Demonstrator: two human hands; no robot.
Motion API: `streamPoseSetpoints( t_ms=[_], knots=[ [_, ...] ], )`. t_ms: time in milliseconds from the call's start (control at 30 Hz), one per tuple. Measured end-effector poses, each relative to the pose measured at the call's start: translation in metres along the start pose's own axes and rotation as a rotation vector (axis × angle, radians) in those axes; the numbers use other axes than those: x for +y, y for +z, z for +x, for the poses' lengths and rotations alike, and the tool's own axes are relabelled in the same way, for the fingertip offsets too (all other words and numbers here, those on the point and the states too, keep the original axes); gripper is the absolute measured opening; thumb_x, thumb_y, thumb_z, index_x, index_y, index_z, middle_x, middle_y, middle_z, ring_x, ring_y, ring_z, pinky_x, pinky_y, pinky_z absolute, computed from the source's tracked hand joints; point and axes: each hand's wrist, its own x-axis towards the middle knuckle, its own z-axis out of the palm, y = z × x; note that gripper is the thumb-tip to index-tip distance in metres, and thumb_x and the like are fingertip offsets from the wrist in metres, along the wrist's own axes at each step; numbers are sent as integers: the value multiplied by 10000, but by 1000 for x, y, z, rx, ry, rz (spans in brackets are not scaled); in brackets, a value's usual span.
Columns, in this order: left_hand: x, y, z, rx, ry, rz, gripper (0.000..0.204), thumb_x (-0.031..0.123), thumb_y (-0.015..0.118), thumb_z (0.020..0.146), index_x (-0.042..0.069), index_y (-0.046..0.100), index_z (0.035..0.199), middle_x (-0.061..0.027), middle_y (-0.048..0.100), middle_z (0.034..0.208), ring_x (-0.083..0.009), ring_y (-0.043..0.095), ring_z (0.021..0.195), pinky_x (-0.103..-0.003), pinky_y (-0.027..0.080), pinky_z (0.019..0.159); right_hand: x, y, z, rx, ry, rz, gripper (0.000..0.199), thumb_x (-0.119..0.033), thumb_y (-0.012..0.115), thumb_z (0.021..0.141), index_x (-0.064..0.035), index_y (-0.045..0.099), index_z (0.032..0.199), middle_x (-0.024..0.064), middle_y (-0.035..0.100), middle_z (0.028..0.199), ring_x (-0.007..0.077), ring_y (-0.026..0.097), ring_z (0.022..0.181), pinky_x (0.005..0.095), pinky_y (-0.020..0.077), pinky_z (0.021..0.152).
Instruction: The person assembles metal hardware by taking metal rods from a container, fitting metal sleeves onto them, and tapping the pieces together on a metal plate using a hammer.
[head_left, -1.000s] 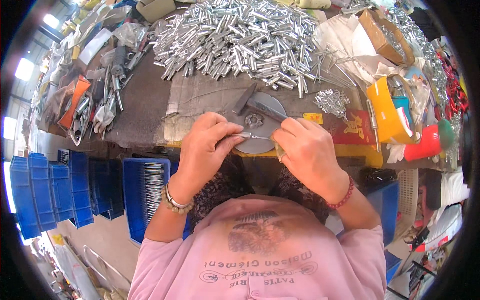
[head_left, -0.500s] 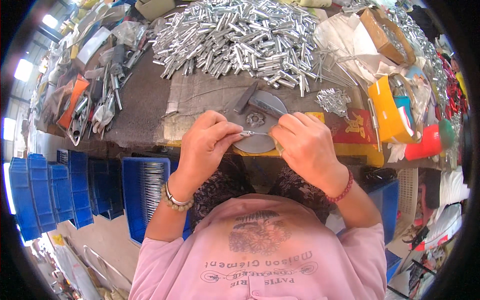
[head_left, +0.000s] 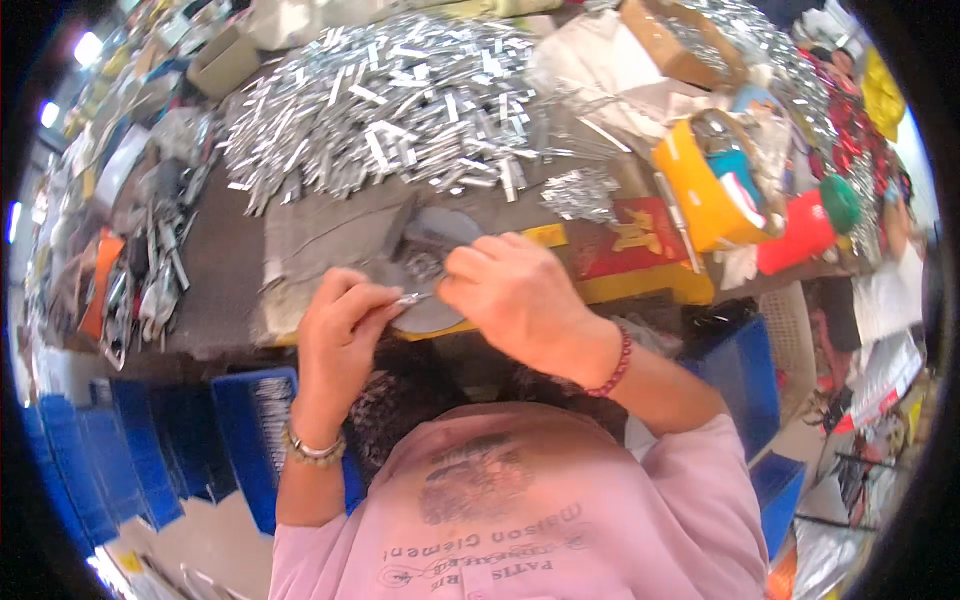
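Observation:
Over the near edge of the bench, my left hand (head_left: pixel 345 325) pinches a small silver metal piece (head_left: pixel 410 299) between thumb and fingers. My right hand (head_left: pixel 520 300) is closed at the piece's other end; its fingertips hide what they hold there, and motion blurs the detail. Beneath both hands lies a round grey plate (head_left: pixel 430 318). A dark hammer (head_left: pixel 398 228) rests at its far side, partly covered by my right hand. Close by on the plate is a small ring-shaped cluster of metal (head_left: pixel 422 264).
A wide heap of silver metal tubes (head_left: pixel 385 110) fills the bench behind. To the right lie a small-parts pile (head_left: pixel 580 193), a red card (head_left: pixel 640 235), a yellow container (head_left: pixel 705 190) and a red can with green lid (head_left: pixel 808 228). Blue bins (head_left: pixel 235 425) stand below left.
The whole view has shifted, so the bench appears further left and slightly tilted. My hands have come closer together, and less of the thin metal between them shows.

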Motion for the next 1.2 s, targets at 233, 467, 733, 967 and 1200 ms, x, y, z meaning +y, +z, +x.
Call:
streamPoseSetpoints(
  t_ms=[233, 467, 733, 967, 1200],
  knots=[
    [1, 0, 1, -12, -17, -36, 167, -21, 851, 889, 27, 803, 1042, -95, 644, 963, -227, 645, 822, -331, 514, 718, 53, -48, -49, 285, 475, -118, 113, -67, 777, 865, -81, 775, 977, 127, 736, 968, 353, 743, 914, 450, 604, 795],
    [3, 2, 2, 7, -2, -38, 177, -25, 855, 884, 25, 804, 1046, -96, 644, 964, -234, 648, 821, -334, 518, 716, 83, -76, -91, 158, 815, -6, 118, -58, 783, 911, -48, 769, 1028, 131, 745, 1020, 346, 753, 929, 425, 592, 813],
    [0, 4, -1, 34, 18, -51, 179, -19, 856, 886, 30, 796, 1047, -96, 650, 973, -241, 651, 818, -340, 523, 713, 90, -64, -83, 49, 873, 8, 104, -26, 756, 935, -35, 724, 1033, 132, 711, 1054, 336, 740, 945, 461, 572, 866],
    [-1, 2, -1, 40, 26, -37, 185, -23, 856, 882, 40, 797, 1045, -95, 650, 967, -239, 652, 816, -337, 522, 708, 91, -66, -91, 82, 725, -58, 114, 23, 672, 985, 7, 648, 1095, 183, 706, 1086, 349, 750, 961, 461, 574, 843],
    [1, 1, -1, 33, 53, 27, 183, -7, 844, 883, 54, 804, 1050, -110, 660, 983, -289, 666, 871, -371, 532, 753, 51, -65, -45, 102, 631, 75, 177, 39, 690, 964, -21, 664, 1129, 178, 721, 1041, 336, 769, 878, 429, 597, 832]
  ],
)
